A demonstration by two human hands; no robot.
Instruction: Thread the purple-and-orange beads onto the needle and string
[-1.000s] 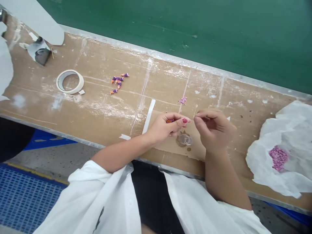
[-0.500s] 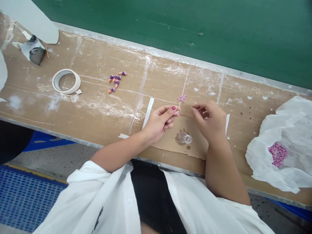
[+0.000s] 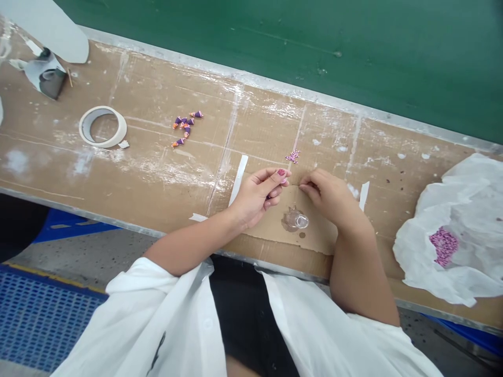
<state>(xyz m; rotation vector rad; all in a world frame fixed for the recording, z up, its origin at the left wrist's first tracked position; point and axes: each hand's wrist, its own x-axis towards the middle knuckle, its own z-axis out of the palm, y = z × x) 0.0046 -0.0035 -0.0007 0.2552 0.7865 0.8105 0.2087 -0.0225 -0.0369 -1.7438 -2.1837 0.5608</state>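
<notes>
My left hand (image 3: 259, 195) hovers over the cardboard-covered bench (image 3: 165, 173), thumb and forefinger pinched together on something too small to name. My right hand (image 3: 328, 196) is lowered to the bench just right of it, fingers curled and pinched close to the surface. A small heap of pink beads (image 3: 293, 156) lies just beyond both hands. A small clear ring-shaped piece (image 3: 297, 220) sits on the bench between my wrists. A strip of white tape (image 3: 238, 179) lies left of my left hand.
A roll of white tape (image 3: 102, 126) and a cluster of purple-and-orange charms (image 3: 184, 125) lie at the left. White tissue paper (image 3: 456, 235) holding a pile of pink beads (image 3: 443, 245) sits at the right. A green conveyor surface (image 3: 314, 42) runs behind the bench.
My right hand has dropped toward the bench and moved left, closer to the left hand. My left hand has stayed pinched, shifting slightly up and left.
</notes>
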